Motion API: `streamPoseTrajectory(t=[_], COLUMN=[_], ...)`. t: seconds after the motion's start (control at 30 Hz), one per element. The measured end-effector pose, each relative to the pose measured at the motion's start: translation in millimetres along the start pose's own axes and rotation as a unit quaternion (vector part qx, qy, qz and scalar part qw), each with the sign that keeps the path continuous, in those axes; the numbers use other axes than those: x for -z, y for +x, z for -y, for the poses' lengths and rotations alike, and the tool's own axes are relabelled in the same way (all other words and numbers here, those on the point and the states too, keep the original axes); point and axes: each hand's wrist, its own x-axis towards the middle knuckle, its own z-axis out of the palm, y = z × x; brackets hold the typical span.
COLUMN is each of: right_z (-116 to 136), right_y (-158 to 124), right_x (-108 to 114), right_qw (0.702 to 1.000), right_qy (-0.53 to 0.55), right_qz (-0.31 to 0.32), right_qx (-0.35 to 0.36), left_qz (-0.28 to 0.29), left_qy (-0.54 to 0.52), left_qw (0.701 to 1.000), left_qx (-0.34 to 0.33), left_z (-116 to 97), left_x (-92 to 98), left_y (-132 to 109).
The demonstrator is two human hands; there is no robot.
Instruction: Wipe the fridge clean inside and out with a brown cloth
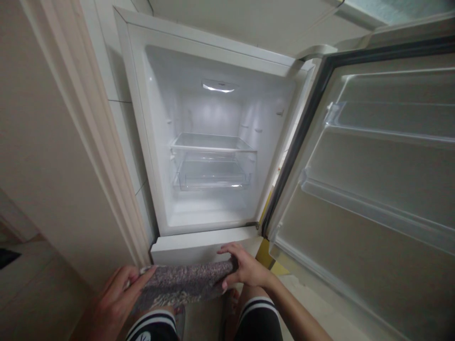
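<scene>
A folded grey-purple cloth [188,280] with a fuzzy, fringed texture is stretched level between my hands, above my knees. My left hand [119,291] grips its left end, with thumb and fingers closed on the edge. At the other end, my right hand [243,270] holds it between thumb and fingers, the index finger reaching over the top. Just beyond the cloth stands an opened refrigerator [209,237], lit inside. Within it are a glass shelf [213,142] and, below that, a clear drawer or tray [215,181].
The refrigerator door [369,166] is swung wide to the right, with clear door racks [377,208] on its inner side. A wooden door frame [95,128] runs close along the left. A closed lower front panel [206,246] lies under the compartment.
</scene>
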Motion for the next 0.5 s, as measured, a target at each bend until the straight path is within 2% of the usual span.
streamPoseTrajectory(t=[0.07, 0.13, 0.2, 0.23, 0.27, 0.3, 0.37, 0.4, 0.43, 0.47, 0.5], right_z=[4.5, 8.8, 11.0, 11.0, 10.6, 10.0, 10.1, 11.8, 15.1, 20.3, 27.6], right_y=[3.9, 8.9, 14.0, 16.0, 17.5, 18.5, 19.2, 19.3, 19.5, 19.9, 20.4], right_x=[-3.4, -3.2, 2.0, 6.1, 10.4, 14.4, 18.6, 17.6, 13.9, 7.5, -1.6], right_qw=[0.995, 0.987, 0.989, 0.993, 0.997, 0.999, 0.991, 0.982, 0.973, 0.966, 0.965], right_qy=[-0.095, -0.157, -0.15, -0.12, -0.076, -0.021, 0.099, 0.154, 0.193, 0.205, 0.189], right_qz=[0.032, 0.032, 0.013, 0.004, 0.001, 0.002, -0.003, -0.018, -0.045, -0.083, -0.129], right_qx=[0.015, 0.021, 0.015, 0.004, -0.014, -0.037, -0.087, -0.107, -0.122, -0.131, -0.132], left_qz=[0.008, 0.013, 0.026, 0.037, 0.052, 0.062, 0.056, 0.036, 0.007, -0.033, -0.073], left_qy=[0.046, 0.054, -0.017, -0.085, -0.168, -0.253, -0.378, -0.405, -0.411, -0.403, -0.388], left_qw=[0.999, 0.998, 0.998, 0.989, 0.966, 0.923, 0.802, 0.748, 0.713, 0.698, 0.699], left_qx=[-0.014, -0.006, 0.053, 0.112, 0.192, 0.284, 0.46, 0.524, 0.568, 0.591, 0.596], left_z=[-2.7, -4.6, -7.1, -8.7, -10.5, -12.4, -16.9, -20.0, -24.4, -30.6, -39.3], left_x=[12.3, 19.4, 20.2, 18.2, 14.8, 10.1, -1.9, -8.7, -15.8, -22.9, -29.8], left_y=[2.6, 6.5, 10.7, 12.3, 13.3, 13.8, 14.0, 14.5, 15.9, 18.7, 23.0])
